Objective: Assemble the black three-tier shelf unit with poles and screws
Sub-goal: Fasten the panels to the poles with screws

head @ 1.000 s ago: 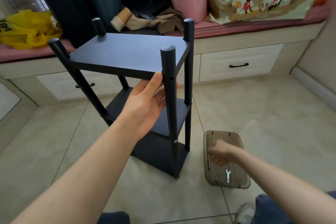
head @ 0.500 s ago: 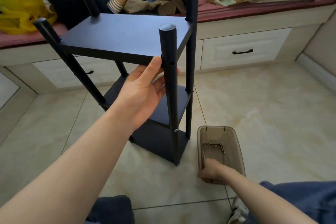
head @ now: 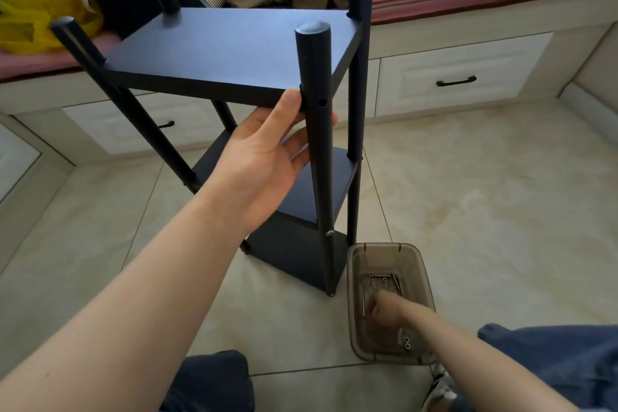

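Standing before left fingers: near pole

Four poles are carrying three shelf boards. Two hands are showing: a left hand and a right hand. One brown tub is holding several screws, uncountable through blur. Two drawer handles are showing.
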{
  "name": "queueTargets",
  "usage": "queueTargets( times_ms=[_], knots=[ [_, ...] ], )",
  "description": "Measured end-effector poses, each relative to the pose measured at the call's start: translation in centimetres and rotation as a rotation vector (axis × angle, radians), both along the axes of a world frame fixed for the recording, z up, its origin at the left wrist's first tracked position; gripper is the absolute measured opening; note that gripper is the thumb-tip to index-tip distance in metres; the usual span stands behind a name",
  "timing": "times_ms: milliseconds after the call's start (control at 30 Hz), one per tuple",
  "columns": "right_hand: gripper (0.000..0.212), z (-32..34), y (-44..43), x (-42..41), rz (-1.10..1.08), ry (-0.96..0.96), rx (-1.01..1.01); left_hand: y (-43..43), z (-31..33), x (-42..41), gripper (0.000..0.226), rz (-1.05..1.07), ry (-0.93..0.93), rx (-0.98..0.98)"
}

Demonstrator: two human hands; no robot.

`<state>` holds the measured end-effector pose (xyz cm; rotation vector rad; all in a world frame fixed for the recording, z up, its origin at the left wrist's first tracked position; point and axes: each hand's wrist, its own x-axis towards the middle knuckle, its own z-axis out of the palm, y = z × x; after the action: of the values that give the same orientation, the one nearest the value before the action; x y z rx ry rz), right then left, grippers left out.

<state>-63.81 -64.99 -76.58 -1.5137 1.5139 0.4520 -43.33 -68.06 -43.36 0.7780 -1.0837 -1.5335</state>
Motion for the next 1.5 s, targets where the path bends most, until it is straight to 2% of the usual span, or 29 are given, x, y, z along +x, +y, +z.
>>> queueTargets(
  times_ms=[200, 467, 767, 1033, 1233, 1500],
  knots=[
    [0.046, -2.7, 0.6, 1.0, -0.003, -0.044, -0.038, 0.0, -0.2, -0.1, 0.023, -0.011, 0.019, 0.003],
    [0.049, -4.9, 0.8, 1.8, -0.044, -0.047, -0.082, 0.0, -0.1, -0.3, 0.024, -0.003, 0.059, 0.033],
    [0.052, -5.6, 0.9, 2.1, 0.174, 0.091, -0.175, -0.1, -0.3, -0.1, 0.025, -0.018, 0.070, 0.032],
    [0.038, -4.7, 0.5, 1.6, 0.310, 0.193, -0.240, -0.2, -0.3, 0.0, 0.025, -0.035, 0.067, 0.031],
    [0.035, -2.2, -0.8, 1.9, 0.348, 0.265, -0.238, -0.3, -0.4, 0.2, 0.025, -0.061, 0.073, 0.017],
    [0.033, 6.9, -5.6, 3.0, 0.432, 0.217, -0.349, 0.0, -0.1, 0.3, 0.023, -0.070, 0.093, 0.026]
  ],
)
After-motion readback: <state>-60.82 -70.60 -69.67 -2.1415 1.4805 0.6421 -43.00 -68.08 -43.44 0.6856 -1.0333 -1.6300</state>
